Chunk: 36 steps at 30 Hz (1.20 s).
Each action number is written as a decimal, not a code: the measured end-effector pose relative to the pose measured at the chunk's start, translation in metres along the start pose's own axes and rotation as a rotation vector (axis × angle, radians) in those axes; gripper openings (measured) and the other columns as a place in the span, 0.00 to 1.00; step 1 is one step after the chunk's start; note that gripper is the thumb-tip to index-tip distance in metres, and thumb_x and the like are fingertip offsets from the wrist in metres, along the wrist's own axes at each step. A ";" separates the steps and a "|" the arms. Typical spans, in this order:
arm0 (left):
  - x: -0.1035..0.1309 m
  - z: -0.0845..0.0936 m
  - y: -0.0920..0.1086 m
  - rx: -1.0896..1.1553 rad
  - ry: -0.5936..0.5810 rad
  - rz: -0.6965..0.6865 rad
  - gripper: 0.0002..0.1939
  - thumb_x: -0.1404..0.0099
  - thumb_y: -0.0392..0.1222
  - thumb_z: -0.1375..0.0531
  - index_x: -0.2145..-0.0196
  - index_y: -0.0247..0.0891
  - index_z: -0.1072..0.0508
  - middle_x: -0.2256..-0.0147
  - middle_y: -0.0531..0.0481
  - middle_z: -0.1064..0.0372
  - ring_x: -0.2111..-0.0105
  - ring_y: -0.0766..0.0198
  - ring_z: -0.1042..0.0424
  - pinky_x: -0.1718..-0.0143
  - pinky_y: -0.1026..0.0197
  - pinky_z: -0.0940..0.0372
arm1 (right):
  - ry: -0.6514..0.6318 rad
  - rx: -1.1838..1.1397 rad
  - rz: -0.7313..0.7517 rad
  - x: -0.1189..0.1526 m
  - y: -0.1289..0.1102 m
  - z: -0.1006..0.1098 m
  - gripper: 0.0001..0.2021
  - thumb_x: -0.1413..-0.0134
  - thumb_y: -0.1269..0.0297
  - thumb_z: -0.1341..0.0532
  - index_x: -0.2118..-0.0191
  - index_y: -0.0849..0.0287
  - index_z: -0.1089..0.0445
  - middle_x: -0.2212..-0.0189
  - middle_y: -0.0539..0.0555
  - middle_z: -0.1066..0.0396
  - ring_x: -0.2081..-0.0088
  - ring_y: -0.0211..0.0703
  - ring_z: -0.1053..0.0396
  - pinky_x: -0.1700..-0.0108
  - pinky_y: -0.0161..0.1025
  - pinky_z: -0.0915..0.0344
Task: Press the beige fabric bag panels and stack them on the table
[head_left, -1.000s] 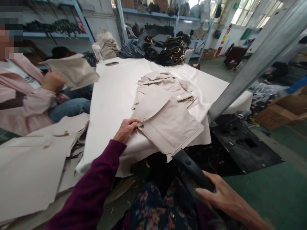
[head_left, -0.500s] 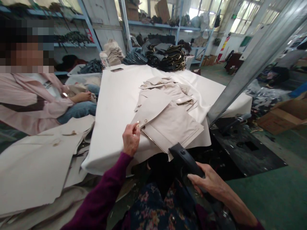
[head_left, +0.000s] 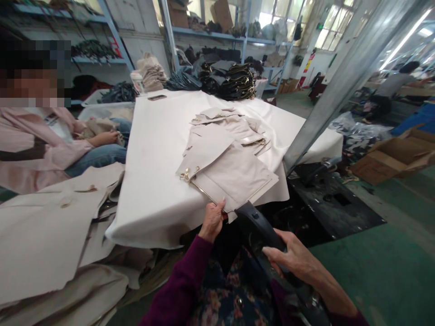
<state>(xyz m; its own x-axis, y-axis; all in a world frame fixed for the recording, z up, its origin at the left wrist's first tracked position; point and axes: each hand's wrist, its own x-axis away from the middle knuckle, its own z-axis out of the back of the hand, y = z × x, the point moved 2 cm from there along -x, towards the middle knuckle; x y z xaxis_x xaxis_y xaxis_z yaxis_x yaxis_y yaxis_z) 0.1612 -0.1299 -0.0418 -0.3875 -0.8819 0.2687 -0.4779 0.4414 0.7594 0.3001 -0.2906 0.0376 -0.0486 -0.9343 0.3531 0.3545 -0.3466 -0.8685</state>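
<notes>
The left hand (head_left: 212, 219) has its thumb and finger pinched on the flat beige piece with a gold zip (head_left: 238, 174). That piece lies by the near edge of the big table with a white cover (head_left: 146, 181), and its near corner sticks out past the edge. The right hand (head_left: 295, 253) is wrapped around a curved black tool (head_left: 260, 224), and its tip is at that corner. I can't tell if they touch. The zip is already on. More beige pieces (head_left: 220, 115) lie behind, toward the far edge. I can't tell which are done, or how many are left.
</notes>
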 end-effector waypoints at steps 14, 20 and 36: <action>0.006 0.011 0.003 0.114 -0.009 -0.023 0.18 0.58 0.46 0.28 0.74 0.32 0.26 0.74 0.44 0.24 0.68 0.53 0.24 0.68 0.56 0.29 | -0.032 0.033 -0.003 0.002 -0.002 -0.018 0.09 0.46 0.59 0.41 0.71 0.58 0.37 0.86 0.43 0.38 0.84 0.34 0.41 0.81 0.31 0.42; 0.008 0.013 -0.002 0.159 0.008 -0.037 0.16 0.59 0.46 0.28 0.78 0.32 0.27 0.77 0.46 0.25 0.73 0.57 0.24 0.69 0.58 0.30 | 0.004 -0.052 0.034 -0.017 -0.014 -0.018 0.11 0.45 0.57 0.42 0.73 0.57 0.39 0.86 0.43 0.38 0.86 0.34 0.41 0.82 0.31 0.41; 0.007 0.017 0.003 0.234 0.019 -0.066 0.19 0.60 0.46 0.28 0.74 0.31 0.25 0.73 0.44 0.24 0.65 0.53 0.24 0.62 0.56 0.30 | -0.014 -0.006 -0.029 -0.001 -0.007 -0.020 0.09 0.47 0.62 0.42 0.74 0.57 0.39 0.87 0.43 0.37 0.86 0.35 0.40 0.82 0.31 0.40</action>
<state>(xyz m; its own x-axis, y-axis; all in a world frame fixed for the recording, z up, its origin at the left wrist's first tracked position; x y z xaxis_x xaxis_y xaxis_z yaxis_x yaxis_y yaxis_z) 0.1438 -0.1316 -0.0484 -0.3357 -0.9121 0.2353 -0.6723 0.4070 0.6183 0.2787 -0.2883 0.0365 -0.0461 -0.9228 0.3826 0.3475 -0.3739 -0.8599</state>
